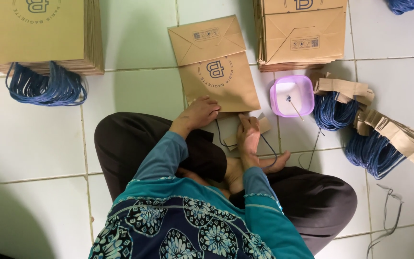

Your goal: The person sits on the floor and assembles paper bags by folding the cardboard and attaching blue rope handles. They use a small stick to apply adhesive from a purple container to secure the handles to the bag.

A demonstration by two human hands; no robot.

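A flat brown paper bag (216, 67) lies on the white tiled floor in front of my crossed legs, bottom fold away from me. My left hand (200, 112) presses down on the bag's near edge, fingers closed flat on the paper. My right hand (248, 135) presses on a brown paper strip (264, 124) with a blue cord handle (269, 146) at the bag's open end. The cord loops out toward my bare foot (274, 165).
A stack of finished bags with blue handles (41, 36) sits far left. Another stack of flat bags (303, 33) lies far right. A small purple tub with a stick (292, 95) stands beside bundles of blue cord handles on paper strips (360, 129). Loose cord (386, 211) lies right.
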